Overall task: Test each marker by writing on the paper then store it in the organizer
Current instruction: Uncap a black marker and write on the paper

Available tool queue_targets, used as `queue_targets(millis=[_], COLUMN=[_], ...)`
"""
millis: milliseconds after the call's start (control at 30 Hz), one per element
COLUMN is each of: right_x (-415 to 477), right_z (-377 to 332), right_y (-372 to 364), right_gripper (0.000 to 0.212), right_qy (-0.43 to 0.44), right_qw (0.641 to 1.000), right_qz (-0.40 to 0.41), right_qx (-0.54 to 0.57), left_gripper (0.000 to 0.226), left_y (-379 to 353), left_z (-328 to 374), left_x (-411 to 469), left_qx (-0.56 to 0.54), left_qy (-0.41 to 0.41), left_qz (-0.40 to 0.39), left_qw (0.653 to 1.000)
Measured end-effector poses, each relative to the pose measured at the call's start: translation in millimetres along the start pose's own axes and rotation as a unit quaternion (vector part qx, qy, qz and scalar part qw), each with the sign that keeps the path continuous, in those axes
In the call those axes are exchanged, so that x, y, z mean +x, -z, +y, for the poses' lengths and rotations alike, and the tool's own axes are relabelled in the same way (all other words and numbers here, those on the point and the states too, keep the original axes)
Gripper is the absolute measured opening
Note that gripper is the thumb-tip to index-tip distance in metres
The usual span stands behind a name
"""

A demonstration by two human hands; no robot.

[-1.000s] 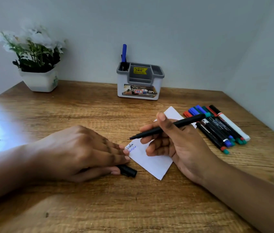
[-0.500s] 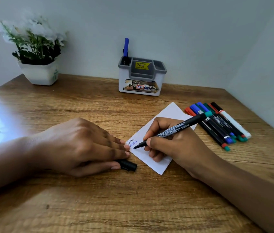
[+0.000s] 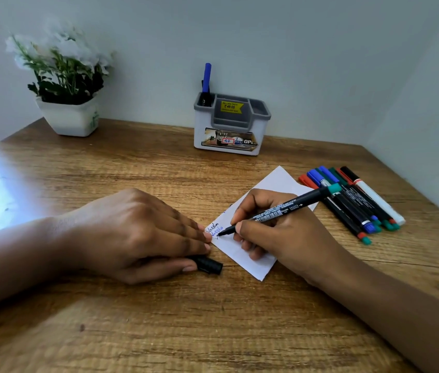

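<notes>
My right hand [image 3: 280, 232] grips a black marker with a green end [image 3: 288, 207], its tip touching the white paper [image 3: 242, 254] just below two handwritten lines, one black and one blue. My left hand [image 3: 137, 232] lies flat with its fingertips pressing the paper's left corner, and the marker's black cap [image 3: 209, 264] sticks out from under its thumb. Several capped markers [image 3: 352, 200] lie in a row to the right of the paper. The grey and white organizer [image 3: 230, 125] stands at the back against the wall, with a blue marker [image 3: 207, 76] upright in its left compartment.
A white pot of white flowers [image 3: 67, 117] stands in the back left corner of the wooden desk [image 3: 159, 332]. Walls close off the desk at the back and on the right. A bright patch of light falls on the desk's left edge.
My right hand lowered the marker from above the paper until its tip met the sheet under the written lines. My left hand stayed on the paper's corner and the cap.
</notes>
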State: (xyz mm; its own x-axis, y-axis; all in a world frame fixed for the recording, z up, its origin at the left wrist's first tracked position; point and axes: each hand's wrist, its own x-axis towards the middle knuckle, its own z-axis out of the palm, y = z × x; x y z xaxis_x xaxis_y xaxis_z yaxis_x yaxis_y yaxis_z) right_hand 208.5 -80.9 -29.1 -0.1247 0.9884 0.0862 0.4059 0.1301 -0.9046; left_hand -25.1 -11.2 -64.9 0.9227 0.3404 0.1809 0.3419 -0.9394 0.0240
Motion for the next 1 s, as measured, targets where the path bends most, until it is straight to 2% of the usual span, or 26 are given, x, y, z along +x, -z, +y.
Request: queue_targets(millis=[333, 533, 667, 1000], right_x=[-1.6, -0.4, 0.4, 1.4], right_z=[-0.7, 2.1, 1.4, 2.2], right_y=[-0.2, 0.9, -0.8, -0.9], right_gripper=[0.005, 0.007, 0.005, 0.005], right_qy=[0.017, -0.004, -0.004, -0.011], right_qw=[1.000, 0.999, 1.000, 1.000], right_qz=[-0.007, 0.015, 0.013, 0.020], right_qx=[-0.016, 0.027, 0.005, 0.002], left_gripper=[0.023, 0.023, 0.027, 0.024], left_y=[-1.5, -4.2, -3.9, -4.2], left_z=[-1.3, -3.7, 0.6, -1.5], left_x=[0.6, 0.0, 1.9, 1.2], left_qx=[-0.014, -0.011, -0.026, -0.018], left_qy=[-0.019, -0.018, -0.032, -0.028], left_qz=[0.020, 0.014, 0.035, 0.029], left_qw=[1.000, 1.000, 0.999, 0.999])
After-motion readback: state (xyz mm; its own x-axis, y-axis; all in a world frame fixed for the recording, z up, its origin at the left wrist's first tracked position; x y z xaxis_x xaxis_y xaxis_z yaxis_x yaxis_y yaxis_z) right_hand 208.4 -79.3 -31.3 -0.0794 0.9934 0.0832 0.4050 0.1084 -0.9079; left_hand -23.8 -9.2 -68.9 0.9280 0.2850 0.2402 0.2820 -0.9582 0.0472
